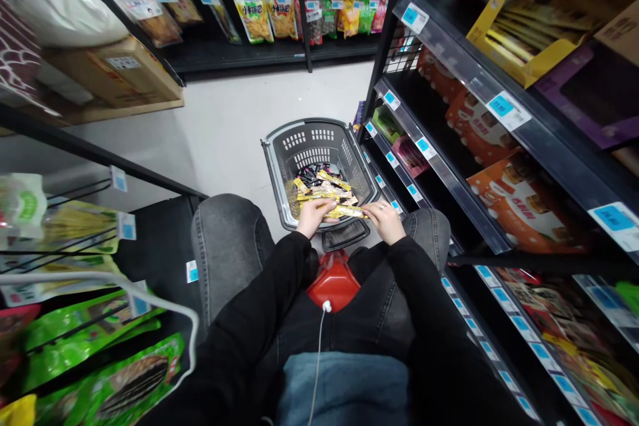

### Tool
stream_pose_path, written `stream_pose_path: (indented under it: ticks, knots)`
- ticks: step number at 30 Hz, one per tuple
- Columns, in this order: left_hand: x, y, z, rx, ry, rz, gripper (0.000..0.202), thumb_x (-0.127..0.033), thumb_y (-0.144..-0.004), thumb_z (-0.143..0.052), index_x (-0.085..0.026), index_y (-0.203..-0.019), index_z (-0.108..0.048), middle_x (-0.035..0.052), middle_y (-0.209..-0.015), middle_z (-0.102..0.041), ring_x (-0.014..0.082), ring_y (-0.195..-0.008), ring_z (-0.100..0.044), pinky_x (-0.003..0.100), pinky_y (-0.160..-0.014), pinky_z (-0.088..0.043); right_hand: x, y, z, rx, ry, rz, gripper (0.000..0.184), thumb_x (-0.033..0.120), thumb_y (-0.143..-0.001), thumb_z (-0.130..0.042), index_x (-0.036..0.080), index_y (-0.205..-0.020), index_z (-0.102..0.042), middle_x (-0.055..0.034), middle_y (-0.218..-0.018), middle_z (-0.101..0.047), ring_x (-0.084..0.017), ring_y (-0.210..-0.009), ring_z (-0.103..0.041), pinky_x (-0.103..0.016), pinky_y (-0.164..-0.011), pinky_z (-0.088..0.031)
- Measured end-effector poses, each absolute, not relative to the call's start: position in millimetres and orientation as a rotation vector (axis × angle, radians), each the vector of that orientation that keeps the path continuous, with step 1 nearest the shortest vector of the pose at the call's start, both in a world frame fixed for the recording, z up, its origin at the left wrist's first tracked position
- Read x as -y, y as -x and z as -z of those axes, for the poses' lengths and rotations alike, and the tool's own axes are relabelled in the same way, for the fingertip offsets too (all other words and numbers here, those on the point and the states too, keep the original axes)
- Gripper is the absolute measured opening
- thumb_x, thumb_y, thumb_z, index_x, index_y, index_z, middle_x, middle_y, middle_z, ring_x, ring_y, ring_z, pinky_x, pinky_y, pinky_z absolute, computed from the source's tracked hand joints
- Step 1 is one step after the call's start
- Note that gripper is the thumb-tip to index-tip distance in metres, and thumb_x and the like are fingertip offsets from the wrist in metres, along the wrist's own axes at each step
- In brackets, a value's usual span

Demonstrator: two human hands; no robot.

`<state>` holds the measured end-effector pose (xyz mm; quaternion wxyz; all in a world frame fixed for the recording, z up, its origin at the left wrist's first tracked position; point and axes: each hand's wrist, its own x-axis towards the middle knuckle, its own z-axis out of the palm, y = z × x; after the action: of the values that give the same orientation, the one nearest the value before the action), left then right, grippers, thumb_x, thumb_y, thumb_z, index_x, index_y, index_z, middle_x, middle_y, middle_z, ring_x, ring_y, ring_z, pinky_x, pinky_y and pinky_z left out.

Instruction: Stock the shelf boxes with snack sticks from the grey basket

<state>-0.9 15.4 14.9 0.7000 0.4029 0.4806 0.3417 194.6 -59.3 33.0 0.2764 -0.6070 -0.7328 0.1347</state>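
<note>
Packet (pixel 348 212), slim and yellow, right in the thick of it now: gripped at one end by the left hand (pixel 316 214), pinched at the other by the right hand (pixel 385 221), over the near end of a grey basket (pixel 278 170). Below, inside, more yellow packets (pixel 319 192) in a loose pile, dark packets (pixel 315 174) just behind! Basket on the pale floor (pixel 219 126), just past the bent knees (pixel 224 229). Between the legs, a red object (pixel 333 283); off right, orange bags (pixel 524 203) on a black shelf (pixel 452 180).
</note>
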Motion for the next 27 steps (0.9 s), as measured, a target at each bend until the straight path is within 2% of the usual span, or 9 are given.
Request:
stream_pose_path:
  ticks: [5,11,17,20,23,27]
  knots:
    - [-16.8,2.6,-17.4,-1.157,-0.966,-0.828,0.038,-0.038,-0.055,-0.075,-0.009,-0.08,-0.071,0.0089,-0.084,-0.07,0.0203,-0.075,-0.063,0.034,-0.07,-0.054,57.6,-199.6,-32.8,1.879,1.651,-0.335,0.028,0.028,-0.091,-0.04,0.019,-0.094,-0.066,-0.0078,-0.095,-0.064,-0.018,-0.094,-0.056,-0.03,-0.087,-0.043]
    - [-20.4,7.6,-20.8,-1.247,-1.082,-0.828,0.041,-0.04,-0.055,-0.073,-0.009,-0.081,-0.072,0.0101,-0.084,-0.07,0.0208,-0.075,-0.062,0.032,-0.066,-0.052,55.5,-211.2,-28.6,2.054,1.834,-0.339,0.026,0.027,-0.091,-0.04,0.019,-0.096,-0.064,-0.0074,-0.09,-0.062,-0.017,-0.082,-0.059,-0.026,-0.077,-0.044]
    - [-23.1,9.3,-17.4,-1.204,-0.987,-0.86,0.044,-0.041,-0.051,-0.076,-0.009,-0.081,-0.069,0.0102,-0.09,-0.069,0.0197,-0.073,-0.063,0.034,-0.067,-0.054,57.0,-216.8,-19.2,2.121,1.718,-0.444,0.034,0.007,-0.086,-0.036,0.019,-0.11,-0.057,-0.0091,-0.107,-0.059,-0.017,-0.095,-0.056,-0.028,-0.086,-0.042]
    - [-23.4,9.2,-17.7,-1.154,-0.912,-0.894,0.045,-0.038,-0.053,-0.076,-0.01,-0.088,-0.066,0.0105,-0.098,-0.067,0.0199,-0.078,-0.064,0.033,-0.065,-0.055,56.9,-217.1,-19.7,1.967,1.638,-0.463,0.03,0.01,-0.086,-0.036,0.017,-0.102,-0.06,-0.0086,-0.098,-0.062,-0.017,-0.093,-0.057,-0.029,-0.086,-0.043]
    - [-23.4,8.8,-18.2,-1.093,-0.84,-0.898,0.045,-0.036,-0.058,-0.074,-0.011,-0.094,-0.063,0.0111,-0.096,-0.067,0.0204,-0.081,-0.064,0.032,-0.065,-0.056,54.6,-216.8,-21.4,1.777,1.627,-0.458,0.024,0.015,-0.085,-0.04,0.018,-0.088,-0.063,-0.0075,-0.088,-0.062,-0.018,-0.086,-0.058,-0.031,-0.081,-0.045]
    - [-23.4,9.0,-18.5,-1.018,-0.78,-0.893,0.043,-0.033,-0.065,-0.07,-0.011,-0.101,-0.061,0.0118,-0.1,-0.067,0.0189,-0.082,-0.065,0.027,-0.063,-0.056,49.8,-216.1,-17.1,1.481,1.587,-0.587,0.012,0.02,-0.078,-0.051,0.018,-0.081,-0.062,-0.0078,-0.091,-0.06,-0.019,-0.087,-0.057,-0.033,-0.079,-0.046]
